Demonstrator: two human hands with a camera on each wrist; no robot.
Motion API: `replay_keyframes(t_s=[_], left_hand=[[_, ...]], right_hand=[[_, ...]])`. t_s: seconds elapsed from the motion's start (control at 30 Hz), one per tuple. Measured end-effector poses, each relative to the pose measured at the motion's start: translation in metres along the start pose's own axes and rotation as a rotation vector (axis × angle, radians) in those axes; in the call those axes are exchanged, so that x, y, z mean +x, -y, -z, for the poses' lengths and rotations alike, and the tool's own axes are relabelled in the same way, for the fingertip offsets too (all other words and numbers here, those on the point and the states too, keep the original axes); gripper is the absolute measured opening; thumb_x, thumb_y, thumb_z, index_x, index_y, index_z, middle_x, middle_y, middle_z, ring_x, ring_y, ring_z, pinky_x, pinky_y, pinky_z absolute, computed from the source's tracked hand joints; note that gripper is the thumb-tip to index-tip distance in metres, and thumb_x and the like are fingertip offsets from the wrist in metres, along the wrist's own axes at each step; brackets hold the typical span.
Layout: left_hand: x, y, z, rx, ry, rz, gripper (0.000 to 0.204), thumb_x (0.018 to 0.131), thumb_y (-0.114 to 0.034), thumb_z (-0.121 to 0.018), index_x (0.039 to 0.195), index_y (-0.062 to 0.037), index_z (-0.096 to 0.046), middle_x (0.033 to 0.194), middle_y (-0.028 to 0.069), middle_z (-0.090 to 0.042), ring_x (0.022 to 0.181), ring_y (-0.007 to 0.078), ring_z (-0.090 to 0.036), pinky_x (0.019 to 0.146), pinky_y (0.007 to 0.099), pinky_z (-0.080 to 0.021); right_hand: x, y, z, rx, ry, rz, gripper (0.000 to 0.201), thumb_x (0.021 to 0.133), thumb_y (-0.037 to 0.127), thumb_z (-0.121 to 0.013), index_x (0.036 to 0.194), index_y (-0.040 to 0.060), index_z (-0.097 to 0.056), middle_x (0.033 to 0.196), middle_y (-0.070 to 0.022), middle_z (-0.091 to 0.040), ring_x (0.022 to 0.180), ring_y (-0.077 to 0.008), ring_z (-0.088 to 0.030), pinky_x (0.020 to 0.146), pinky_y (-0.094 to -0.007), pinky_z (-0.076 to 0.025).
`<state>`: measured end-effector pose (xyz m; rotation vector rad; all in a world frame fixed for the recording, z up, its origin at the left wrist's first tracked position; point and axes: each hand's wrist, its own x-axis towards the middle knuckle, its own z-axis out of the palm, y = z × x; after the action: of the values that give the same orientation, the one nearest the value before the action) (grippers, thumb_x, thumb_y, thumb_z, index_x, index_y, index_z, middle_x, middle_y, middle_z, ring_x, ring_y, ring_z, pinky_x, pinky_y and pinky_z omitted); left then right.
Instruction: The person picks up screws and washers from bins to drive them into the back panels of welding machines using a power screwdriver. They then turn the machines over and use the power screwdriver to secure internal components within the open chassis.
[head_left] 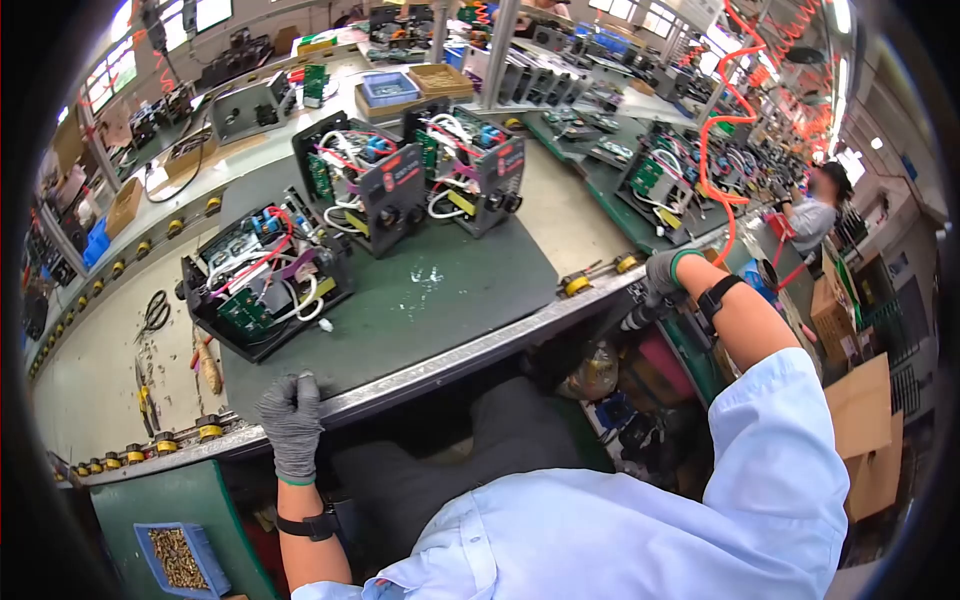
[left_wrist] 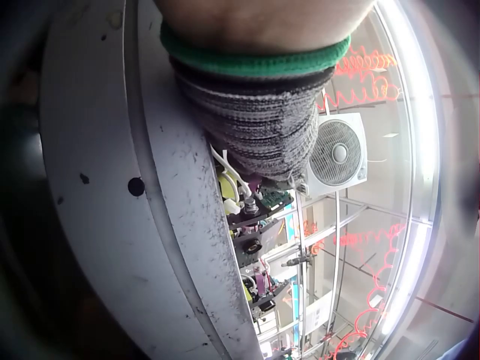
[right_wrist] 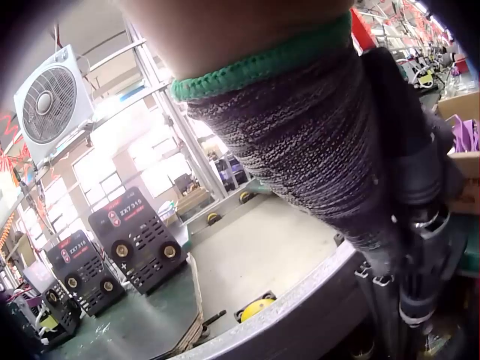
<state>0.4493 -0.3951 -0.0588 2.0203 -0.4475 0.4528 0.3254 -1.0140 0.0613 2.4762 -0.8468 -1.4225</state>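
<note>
My left hand [head_left: 292, 428], in a grey knit glove with green cuff, rests at the bench's metal front edge, fingers loosely curled and holding nothing. Behind it an opened welder unit [head_left: 265, 275] lies on the green mat [head_left: 470, 275], its boards and wires exposed. At the bench's right side, my gloved right hand [head_left: 668, 275] grips a dark cylindrical power screwdriver [right_wrist: 420, 187], which points down past the edge. Its fingers are mostly hidden in the right wrist view. Two more welder units [head_left: 390, 195] [head_left: 485, 175] stand upright at the mat's back, front panels marked ZX7 315.
Black scissors [head_left: 156, 311], pliers [head_left: 148, 400] and a wooden-handled tool [head_left: 209, 365] lie left of the mat. A blue bin of brass parts [head_left: 182, 557] stands lower left. Yellow rollers [head_left: 575, 284] line the bench edges. A red coiled hose [head_left: 708, 150] hangs at right; another person [head_left: 815, 210] sits beyond.
</note>
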Motion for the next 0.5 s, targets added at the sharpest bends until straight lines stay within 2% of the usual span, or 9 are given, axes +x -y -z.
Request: replay_keyframes(t_s=[0.07,0.13,0.17,0.23,0.27,0.37,0.43,0.47,0.5], left_hand=[[0.000,-0.004,0.000,-0.009,0.002,0.004,0.028,0.095,-0.014,-0.069,0.072,0.0010,-0.061,0.059,0.0119,-0.053,0.053,0.0230,-0.048,0.054,0.0403,-0.039],[0.001,0.001,-0.005,-0.006,-0.014,-0.020,0.029,0.095,-0.014,-0.069,0.071,0.0010,-0.060,0.058,0.0119,-0.051,0.052,0.0227,-0.047,0.054,0.0401,-0.038],[0.001,0.002,-0.005,0.003,-0.032,-0.040,0.030,0.095,-0.014,-0.069,0.070,0.0009,-0.059,0.058,0.0118,-0.049,0.052,0.0224,-0.045,0.054,0.0399,-0.037],[0.001,-0.002,-0.007,-0.012,-0.054,-0.049,0.031,0.094,-0.013,-0.069,0.069,0.0008,-0.059,0.058,0.0124,-0.048,0.052,0.0223,-0.044,0.054,0.0401,-0.036],[0.001,-0.004,-0.008,-0.025,-0.074,-0.057,0.031,0.094,-0.013,-0.069,0.068,0.0007,-0.058,0.057,0.0129,-0.047,0.052,0.0223,-0.044,0.053,0.0403,-0.036],[0.002,-0.004,-0.006,-0.004,-0.064,-0.052,0.031,0.094,-0.013,-0.069,0.068,0.0007,-0.058,0.057,0.0134,-0.047,0.051,0.0225,-0.044,0.053,0.0409,-0.035],[0.002,-0.002,-0.005,0.014,-0.061,-0.052,0.031,0.094,-0.012,-0.069,0.068,0.0008,-0.059,0.057,0.0133,-0.048,0.051,0.0225,-0.044,0.053,0.0409,-0.035],[0.002,-0.001,-0.005,0.025,-0.056,-0.060,0.031,0.094,-0.012,-0.069,0.068,0.0009,-0.059,0.057,0.0133,-0.049,0.051,0.0226,-0.044,0.053,0.0408,-0.035],[0.002,-0.002,-0.006,0.028,-0.054,-0.063,0.031,0.094,-0.012,-0.069,0.068,0.0009,-0.059,0.057,0.0133,-0.049,0.051,0.0226,-0.044,0.053,0.0408,-0.035]], right_hand=[[0.006,-0.012,-0.007,0.043,-0.013,-0.024,0.052,0.072,0.043,-0.089,0.106,0.0057,-0.080,0.100,-0.0091,-0.079,0.086,-0.0311,-0.074,0.083,-0.0416,-0.059],[0.049,-0.028,-0.018,-0.620,-0.064,0.223,0.042,0.072,0.036,-0.088,0.106,0.0121,-0.081,0.105,-0.0104,-0.079,0.090,-0.0329,-0.073,0.085,-0.0411,-0.059],[0.056,-0.030,-0.020,-0.620,-0.064,0.222,0.042,0.072,0.036,-0.088,0.106,0.0121,-0.081,0.105,-0.0104,-0.079,0.090,-0.0329,-0.073,0.085,-0.0411,-0.059],[0.068,-0.033,-0.022,-0.657,-0.170,0.277,0.021,0.074,0.022,-0.078,0.091,0.0095,-0.082,0.088,-0.0185,-0.076,0.080,-0.0346,-0.073,0.076,-0.0419,-0.058],[0.065,-0.029,-0.019,-0.662,-0.167,0.278,0.021,0.074,0.022,-0.078,0.091,0.0095,-0.082,0.088,-0.0185,-0.076,0.080,-0.0346,-0.073,0.076,-0.0419,-0.058],[0.056,-0.017,-0.007,-0.602,-0.092,0.215,0.024,0.075,0.024,-0.079,0.095,0.0101,-0.082,0.093,-0.0161,-0.077,0.085,-0.0340,-0.074,0.079,-0.0430,-0.058],[0.052,-0.009,0.002,-0.627,-0.046,0.193,0.029,0.074,0.026,-0.081,0.100,0.0112,-0.081,0.103,-0.0146,-0.078,0.091,-0.0330,-0.073,0.083,-0.0414,-0.058],[0.049,-0.003,0.007,-0.864,0.016,0.290,0.032,0.073,0.028,-0.084,0.100,0.0109,-0.081,0.111,-0.0134,-0.078,0.095,-0.0325,-0.073,0.087,-0.0402,-0.058],[0.055,-0.005,0.004,-0.860,0.016,0.293,0.032,0.073,0.028,-0.084,0.100,0.0109,-0.081,0.111,-0.0134,-0.078,0.095,-0.0325,-0.073,0.087,-0.0402,-0.058]])
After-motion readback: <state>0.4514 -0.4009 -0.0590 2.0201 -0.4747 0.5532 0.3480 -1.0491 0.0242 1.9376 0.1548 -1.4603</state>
